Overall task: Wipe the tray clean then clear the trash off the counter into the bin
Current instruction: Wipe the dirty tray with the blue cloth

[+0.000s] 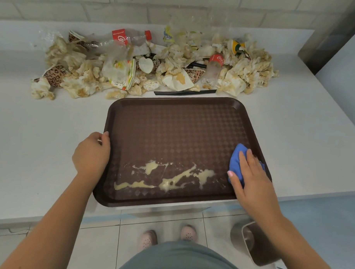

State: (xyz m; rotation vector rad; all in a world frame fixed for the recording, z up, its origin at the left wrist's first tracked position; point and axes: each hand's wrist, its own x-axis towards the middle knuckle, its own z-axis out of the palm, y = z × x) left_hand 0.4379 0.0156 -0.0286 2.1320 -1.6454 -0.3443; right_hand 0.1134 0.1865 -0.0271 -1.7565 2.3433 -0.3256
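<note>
The spill-streaked tray [172,130] sits at the tabletop's [41,139] front edge. The left hand [91,153] grips its left rim; the right hand [249,177] presses a blue cloth [235,158] flat onto it. Behind, the trash [84,80] includes Coca-Cola bottles [119,38].

Single view only. The wide-angle camera sits at head height and faces forward and steeply down. The bench [51,140] lies close below, with the tray [172,130] at frame centre. The wall [76,6] fills the top edge; floor tiles [100,248] and feet [147,239] occupy the bottom edge.
</note>
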